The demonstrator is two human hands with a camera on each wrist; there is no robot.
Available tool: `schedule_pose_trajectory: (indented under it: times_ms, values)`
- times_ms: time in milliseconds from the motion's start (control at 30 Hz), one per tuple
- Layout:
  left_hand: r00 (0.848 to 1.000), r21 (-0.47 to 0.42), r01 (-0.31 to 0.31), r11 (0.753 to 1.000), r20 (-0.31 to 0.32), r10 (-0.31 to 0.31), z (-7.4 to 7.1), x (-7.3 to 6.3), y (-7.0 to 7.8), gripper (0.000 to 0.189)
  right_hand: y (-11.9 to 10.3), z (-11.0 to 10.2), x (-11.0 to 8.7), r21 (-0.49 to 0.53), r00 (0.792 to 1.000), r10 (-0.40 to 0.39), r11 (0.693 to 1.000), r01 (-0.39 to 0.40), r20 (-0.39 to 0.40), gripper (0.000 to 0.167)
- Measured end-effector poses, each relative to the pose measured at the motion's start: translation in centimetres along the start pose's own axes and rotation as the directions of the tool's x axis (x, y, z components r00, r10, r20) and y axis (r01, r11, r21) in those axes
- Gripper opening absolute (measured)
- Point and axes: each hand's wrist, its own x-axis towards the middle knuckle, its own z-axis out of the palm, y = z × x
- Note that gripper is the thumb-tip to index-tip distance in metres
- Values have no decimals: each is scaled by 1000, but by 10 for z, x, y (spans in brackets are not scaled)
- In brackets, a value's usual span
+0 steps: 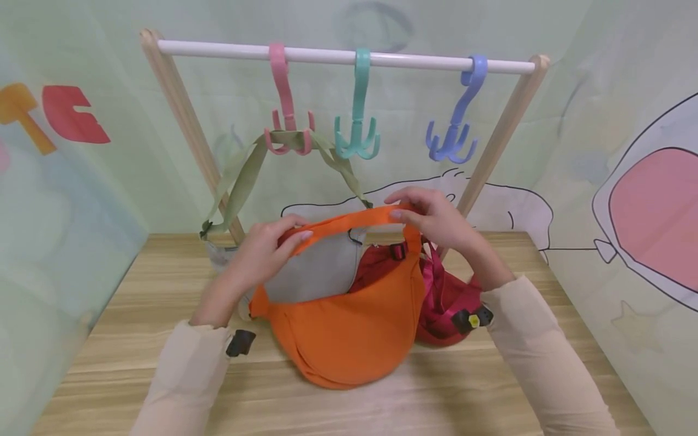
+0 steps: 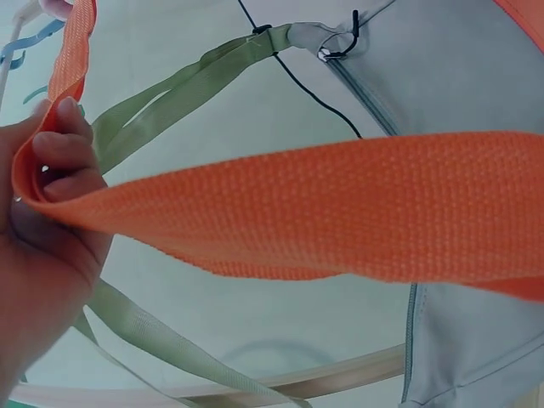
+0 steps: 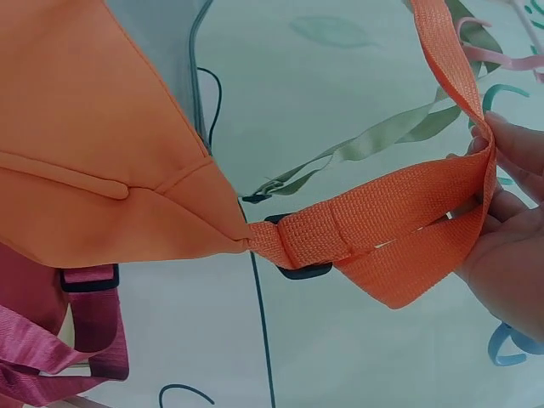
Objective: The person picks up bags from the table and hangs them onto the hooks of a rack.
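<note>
An orange crossbody bag [image 1: 349, 339] hangs from its webbing strap [image 1: 354, 221] between both hands, its body low over the tabletop. My left hand [image 1: 267, 248] grips the strap's left part, with fingers curled round the webbing in the left wrist view. On the strap's right part, my right hand [image 1: 436, 221] pinches the webbing between thumb and fingers; a black buckle [image 3: 306, 272] shows below it. Behind, a grey bag [image 1: 316, 272] hangs by its green strap [image 1: 245, 175] from the pink hook [image 1: 283, 103]. A dark red bag [image 1: 447, 303] lies on the right, partly hidden.
A white rail [image 1: 229, 50] on wooden posts spans the back. On it hang a green hook [image 1: 357, 109] and a blue hook [image 1: 460, 115], both bearing nothing. The wooden tabletop [image 1: 136, 339] lies below, with printed cloth walls around.
</note>
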Motion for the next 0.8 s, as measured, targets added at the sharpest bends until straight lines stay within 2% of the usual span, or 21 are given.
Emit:
schedule_pose_trajectory:
  times_ms: [200, 400, 633, 800]
  values:
    - [1000, 8, -6, 1000, -9, 6, -4, 2, 1, 12, -5, -3, 4, 2, 1000, -16, 1000, 16, -11, 24]
    - [1000, 5, -1, 1000, -3, 1, -8, 5, 4, 17, -8, -7, 7, -15, 1000, 1, 1000, -1, -29, 24]
    - [998, 9, -38, 999, -40, 38, -13, 10, 9, 21, -10, -11, 15, -4, 999, -1, 1000, 1, -54, 23]
    - [997, 43, -37, 998, -66, 40, -16, 13, 12, 17, -13, -13, 18, -12, 998, -5, 1000, 5, -66, 23]
